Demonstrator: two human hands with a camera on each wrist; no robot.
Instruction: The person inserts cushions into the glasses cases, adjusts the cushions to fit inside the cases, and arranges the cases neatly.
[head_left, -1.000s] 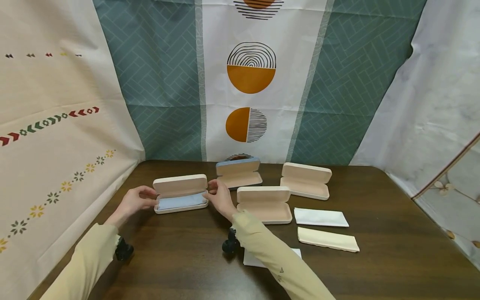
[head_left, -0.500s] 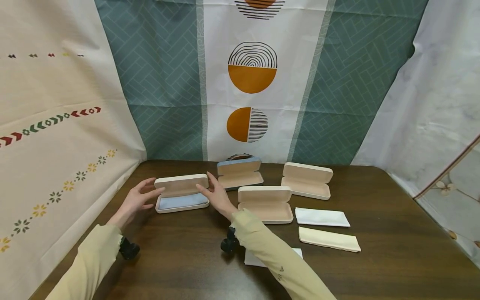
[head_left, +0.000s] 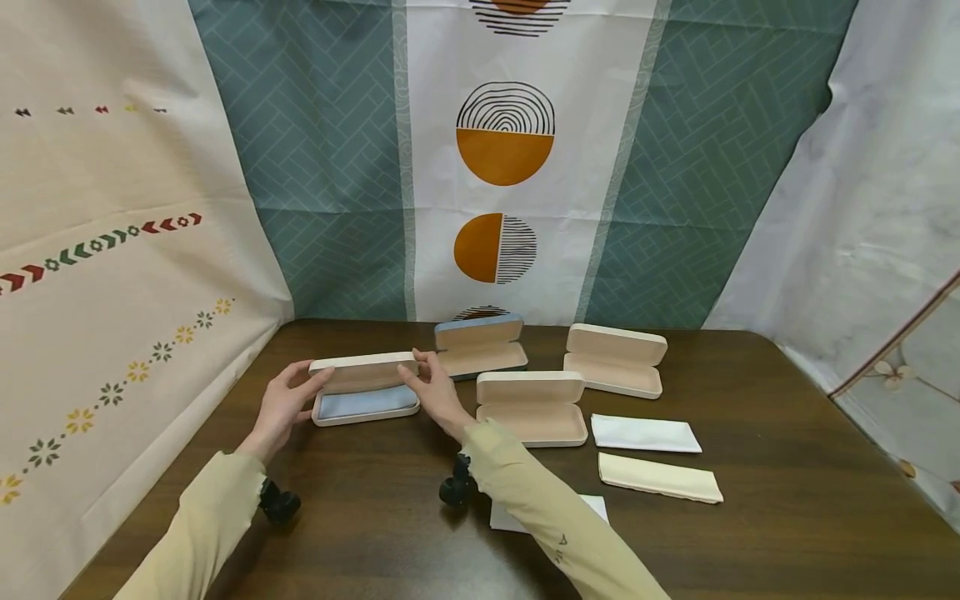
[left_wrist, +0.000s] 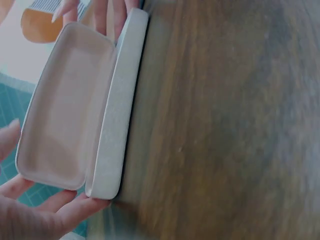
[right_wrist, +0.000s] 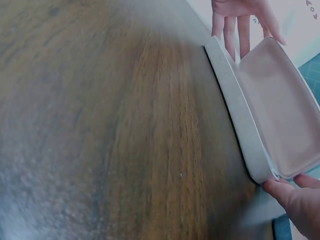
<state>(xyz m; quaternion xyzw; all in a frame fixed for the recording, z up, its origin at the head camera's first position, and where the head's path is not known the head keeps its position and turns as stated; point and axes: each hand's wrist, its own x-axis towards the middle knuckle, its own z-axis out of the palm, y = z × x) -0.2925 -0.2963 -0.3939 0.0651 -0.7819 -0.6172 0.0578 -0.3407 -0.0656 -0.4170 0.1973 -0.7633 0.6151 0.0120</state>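
A white glasses case (head_left: 366, 421) with a beige lining stands open on the left of the table, a folded light-blue cloth (head_left: 366, 402) in its base. My left hand (head_left: 281, 408) holds its left end, thumb at the lid's front edge and fingers along the end. At the opposite end my right hand (head_left: 441, 396) holds the lid (head_left: 367, 375), thumb in front and index finger at the upper corner. Both wrist views show the case (left_wrist: 117, 110) from a low angle between the two hands; the cloth is hidden there.
A blue glasses case (head_left: 480, 357) and two more pale cases (head_left: 531, 422) (head_left: 613, 375) stand open nearby. To the right lie a folded white cloth (head_left: 645, 433) and a cream cloth (head_left: 660, 477). Another white cloth (head_left: 510, 518) is partly under my right forearm.
Both hands have shifted from the ends of the case's base up to its lid. The lid has begun tilting forward. The blue cloth stays in the base.
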